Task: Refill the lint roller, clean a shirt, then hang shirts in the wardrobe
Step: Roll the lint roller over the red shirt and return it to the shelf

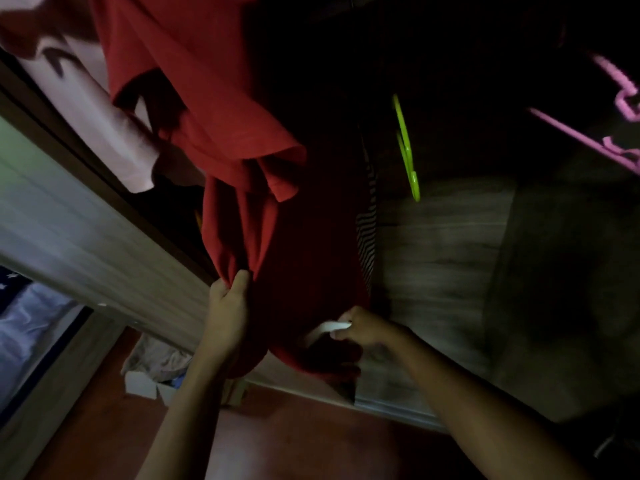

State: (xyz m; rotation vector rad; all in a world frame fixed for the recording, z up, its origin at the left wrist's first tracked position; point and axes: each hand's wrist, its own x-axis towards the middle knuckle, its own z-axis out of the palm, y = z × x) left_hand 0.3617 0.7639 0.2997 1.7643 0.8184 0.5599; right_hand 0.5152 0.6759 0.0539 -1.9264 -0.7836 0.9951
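A red shirt (221, 126) hangs inside the dark wardrobe, its lower part bunched. My left hand (228, 306) pinches a fold of the red fabric near the hem. My right hand (363, 329) grips the white handle of the lint roller (325, 329), whose head lies against the shirt's lower edge and is mostly hidden in shadow. The view is dim and blurred.
A pale pink garment (104, 109) hangs left of the red shirt. A striped garment (367, 237) hangs behind it. A green hanger (407, 150) and a pink hanger (620, 98) hang to the right. The wardrobe door frame (86, 230) runs diagonally. A white box (145, 386) sits on the floor.
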